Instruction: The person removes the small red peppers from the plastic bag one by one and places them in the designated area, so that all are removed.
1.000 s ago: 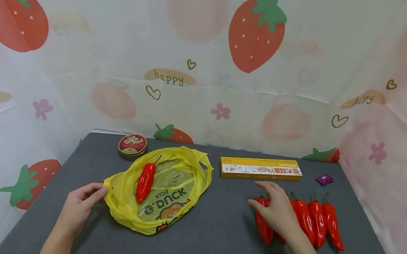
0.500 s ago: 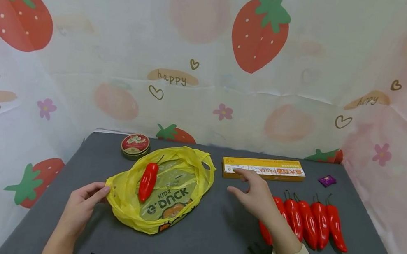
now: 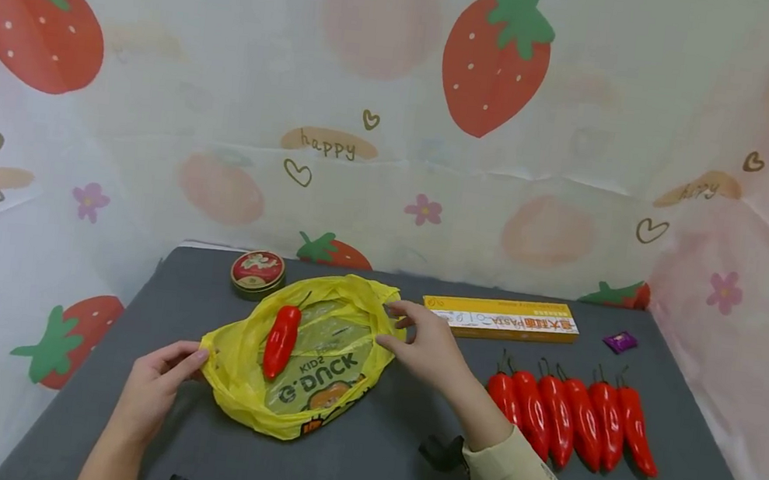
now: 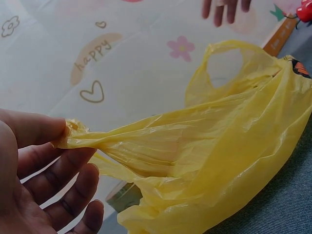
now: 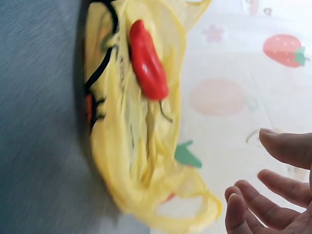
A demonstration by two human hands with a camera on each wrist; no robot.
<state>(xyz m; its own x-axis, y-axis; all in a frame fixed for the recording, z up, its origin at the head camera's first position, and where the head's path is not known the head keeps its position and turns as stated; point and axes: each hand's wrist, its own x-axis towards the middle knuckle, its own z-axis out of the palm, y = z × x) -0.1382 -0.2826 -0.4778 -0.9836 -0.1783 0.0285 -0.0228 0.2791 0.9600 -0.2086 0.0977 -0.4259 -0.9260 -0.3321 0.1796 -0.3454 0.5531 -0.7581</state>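
Note:
A yellow plastic bag [image 3: 240,406] lies spread on the dark table with its mouth facing up. Inside it a red chili pepper [image 3: 281,341] rests near the left side, stem toward the back. My left hand [image 3: 154,384] pinches the bag's left edge between thumb and fingers; the left wrist view shows the plastic [image 4: 195,141] pulled taut from that grip. At the bag's right handle is my right hand [image 3: 428,348], thumb and fingers spread. In the right wrist view its fingers [image 5: 263,209] stand apart from the handle, holding nothing.
Several red chili peppers [image 3: 583,425] lie side by side at the right, stems toward the back. A yellow pasta box [image 3: 503,320] and a small purple packet [image 3: 620,341] are behind them. A round red tin [image 3: 257,274] sits behind the bag. A strawberry-print cloth [image 3: 396,132] encloses the table.
My right hand has moved left from over the row of peppers to the bag's right handle, with nothing in it. My left hand has kept its pinch on the bag.

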